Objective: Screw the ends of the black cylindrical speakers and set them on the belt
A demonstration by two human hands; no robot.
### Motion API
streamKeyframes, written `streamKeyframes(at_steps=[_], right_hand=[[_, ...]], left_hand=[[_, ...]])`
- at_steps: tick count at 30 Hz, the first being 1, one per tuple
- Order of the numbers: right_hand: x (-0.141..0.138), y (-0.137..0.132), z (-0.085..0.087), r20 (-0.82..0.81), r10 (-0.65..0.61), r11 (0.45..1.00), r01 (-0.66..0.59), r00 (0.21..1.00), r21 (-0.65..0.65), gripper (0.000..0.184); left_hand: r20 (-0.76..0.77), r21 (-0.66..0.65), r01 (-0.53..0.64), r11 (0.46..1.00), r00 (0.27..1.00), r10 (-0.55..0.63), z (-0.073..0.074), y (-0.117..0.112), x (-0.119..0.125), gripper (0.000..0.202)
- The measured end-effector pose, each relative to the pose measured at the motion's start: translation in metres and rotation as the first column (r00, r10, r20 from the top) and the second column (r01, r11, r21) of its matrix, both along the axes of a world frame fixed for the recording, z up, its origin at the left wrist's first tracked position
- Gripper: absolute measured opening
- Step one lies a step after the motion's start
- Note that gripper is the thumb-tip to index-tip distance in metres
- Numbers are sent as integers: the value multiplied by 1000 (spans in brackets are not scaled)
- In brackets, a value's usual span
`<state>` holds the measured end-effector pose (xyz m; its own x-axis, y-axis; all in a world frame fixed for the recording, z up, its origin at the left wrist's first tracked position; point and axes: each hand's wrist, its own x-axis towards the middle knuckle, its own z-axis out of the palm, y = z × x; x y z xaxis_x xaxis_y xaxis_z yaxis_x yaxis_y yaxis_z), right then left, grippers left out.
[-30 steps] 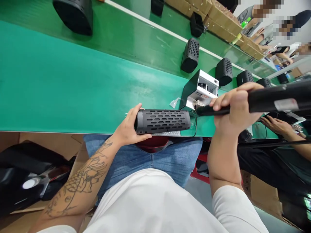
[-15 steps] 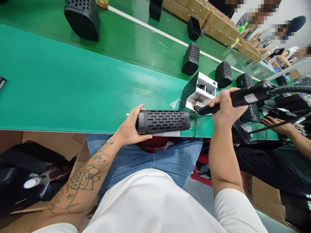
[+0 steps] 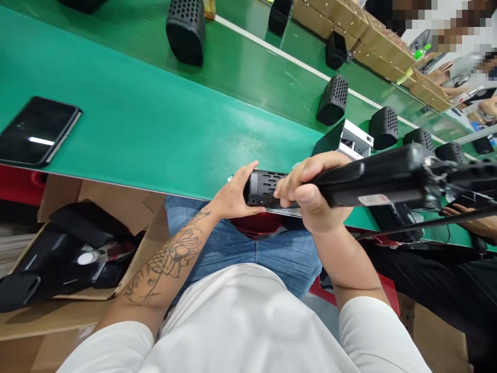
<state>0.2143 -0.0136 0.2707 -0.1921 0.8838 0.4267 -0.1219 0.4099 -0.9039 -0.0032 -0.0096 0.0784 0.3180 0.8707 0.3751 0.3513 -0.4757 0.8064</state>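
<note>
My left hand (image 3: 235, 196) grips the left end of a black slotted housing (image 3: 267, 182), thumb on the near side and fingers on the far side. The housing lies sideways at the table's front edge. In my right hand (image 3: 320, 199) is a black electric screwdriver (image 3: 376, 178), held slanting over the housing's right part. That hand hides the screwdriver's tip and much of the housing. Just beyond my right hand stands a silver and black box-shaped device (image 3: 355, 139), partly covered by it; it looks like a screw feeder.
A phone (image 3: 37, 129) lies on the green table mat (image 3: 155, 119) at left. Several black perforated housings, such as this one (image 3: 333, 99), stand along the green belt (image 3: 248, 77). A cable (image 3: 427, 223) runs rightward near a co-worker's hand (image 3: 471, 223). Cardboard boxes (image 3: 349, 26) line the far side.
My right hand has brought the screwdriver left from the feeder to over the housing. My left hand still holds the housing. The view has shifted left, bringing the phone into sight.
</note>
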Motion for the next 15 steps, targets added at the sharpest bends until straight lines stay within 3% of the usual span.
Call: streamKeyframes(at_steps=[3,6,11,15], right_hand=[[-7,6,-11,0,-28,998,28,1000,51,57],[-12,6,-11,46,1,1000,-2,999,26,56],[-15,5,-6,103,88,996,-87,991,-11,66],[-7,10,-13,123,224,974,-217,967,-63,66]], left_hand=[[22,-8,1,1000,1000,0,0,1,2,151],[26,-19,-2,1000,1000,3,-2,2,5,151],[-3,-9,-5,1000,1000,5,-2,3,8,146],[-8,-16,-21,1000,1000,21,-1,2,9,147]])
